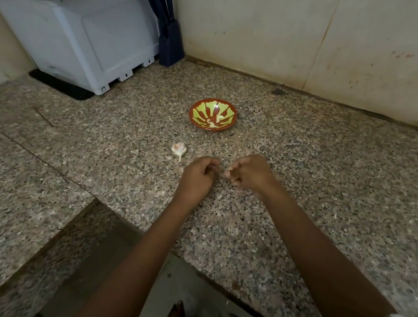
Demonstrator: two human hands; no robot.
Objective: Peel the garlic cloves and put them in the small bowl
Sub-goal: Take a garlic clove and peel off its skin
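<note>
Down low over the granite counter (310, 171), both hands in close. Left hand (199, 176) and right hand (249, 173) curled inward, fingertips turned toward each other and almost meeting, just above the stone. Looks like peeling work. No telling whether pinching a clove or nothing at all: too small, hidden behind the fingers.

Just beyond the left hand and a touch to its left, near the knuckles but apart: the garlic bulb (179, 149), lying on the counter, stalk end pointing back toward the near edge. Plainly nearer the left hand than the right.

Farther off, almost dead ahead of the gap between the two hands: the small bowl (213, 115), red with a yellow-green pattern, a few pale bits inside, probably peeled cloves.

So, a short forward reach for any drop, either hand about equally placed. For fetching the next clove, likely a left-hand job.

Far corner: knife block (170, 41) beside a white appliance (85, 36).
</note>
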